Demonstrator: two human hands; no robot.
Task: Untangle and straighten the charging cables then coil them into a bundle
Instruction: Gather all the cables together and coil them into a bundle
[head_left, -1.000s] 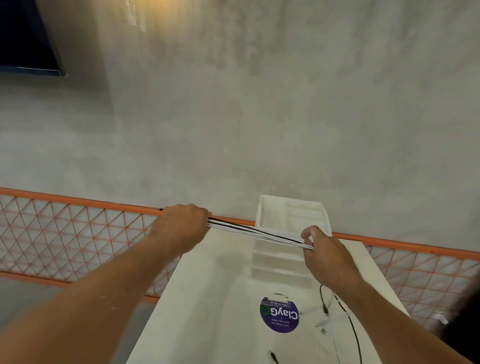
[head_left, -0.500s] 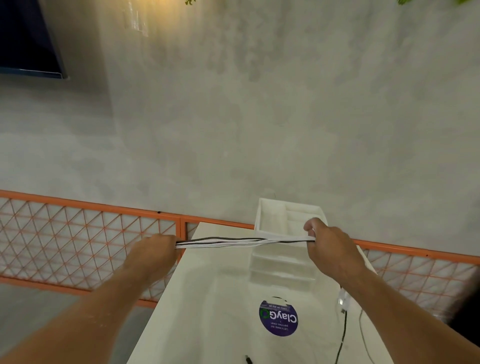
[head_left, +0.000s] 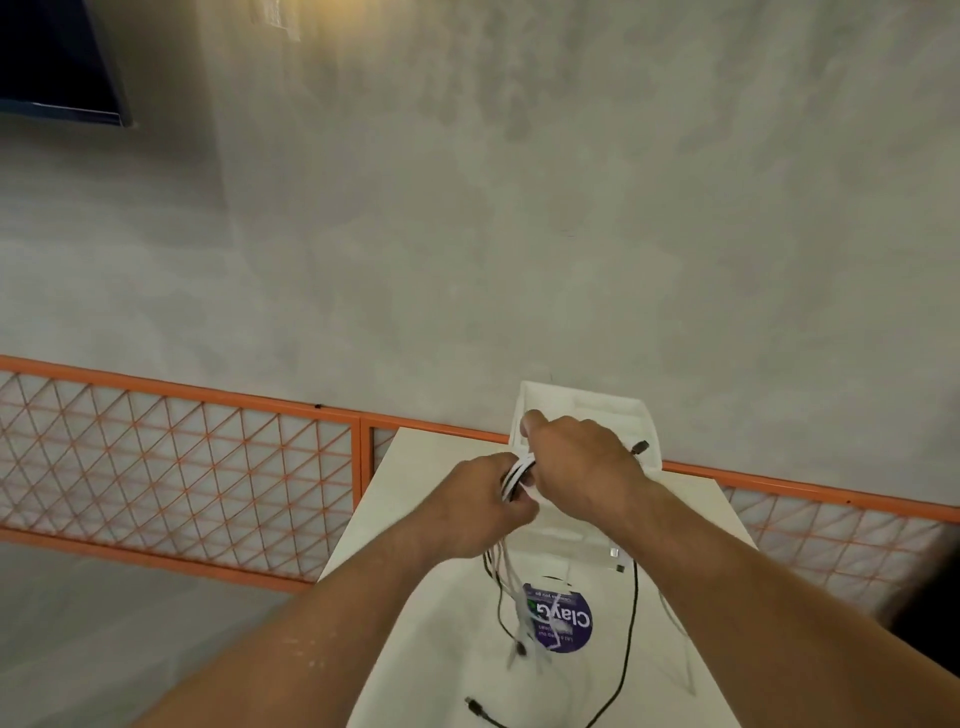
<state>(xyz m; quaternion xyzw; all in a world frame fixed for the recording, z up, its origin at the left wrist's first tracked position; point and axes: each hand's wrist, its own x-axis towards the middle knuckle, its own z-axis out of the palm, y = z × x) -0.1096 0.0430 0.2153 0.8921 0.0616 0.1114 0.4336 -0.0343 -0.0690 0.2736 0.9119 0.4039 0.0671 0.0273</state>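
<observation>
White and black charging cables (head_left: 519, 480): folded bunch pinched between both hands, above the white table (head_left: 441, 649); loose ends hang below the hands and trail toward the near edge, one black plug lying nearest. Left hand (head_left: 478, 512): closed around the bunch from the left. Right hand (head_left: 582, 467): closed on it from the right, touching the left. Purple round sticker (head_left: 563, 623): on the tabletop under the strands. White compartment tray (head_left: 582, 410): beyond the hands. Orange mesh railing (head_left: 182, 457), grey wall (head_left: 519, 208): farthest.

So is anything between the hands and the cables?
No. Both the left hand and the right hand already grip the cables directly; loose ends hang to the table.
</observation>
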